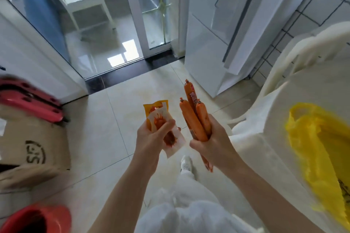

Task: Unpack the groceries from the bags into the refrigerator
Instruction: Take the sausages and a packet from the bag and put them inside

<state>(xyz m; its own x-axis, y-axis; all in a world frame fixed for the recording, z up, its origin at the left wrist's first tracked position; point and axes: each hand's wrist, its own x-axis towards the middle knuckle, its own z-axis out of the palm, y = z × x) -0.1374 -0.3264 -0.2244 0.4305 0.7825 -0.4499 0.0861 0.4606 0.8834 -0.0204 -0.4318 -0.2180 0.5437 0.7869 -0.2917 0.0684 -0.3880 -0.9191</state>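
Pale glossy floor tiles (117, 119) fill the kitchen, white refrigerator (204, 47) standing far right with its door ajar, yellow plastic grocery bag (310, 134) lying on a white plastic chair (284, 100) near right, brown cardboard box (32, 149) left. Left hand (151, 138) pinches two flat orange-and-white sauce sachets (161, 119) between thumb and curled fingers; right hand (214, 142) is clamped round a bundle of long orange sausage sticks (193, 115), both held mid-frame, well short of the fridge. Risk, judged: slick casings fan out unevenly above the fist, so one could slide free while walking, and with both hands full the door may get nudged awkwardly.
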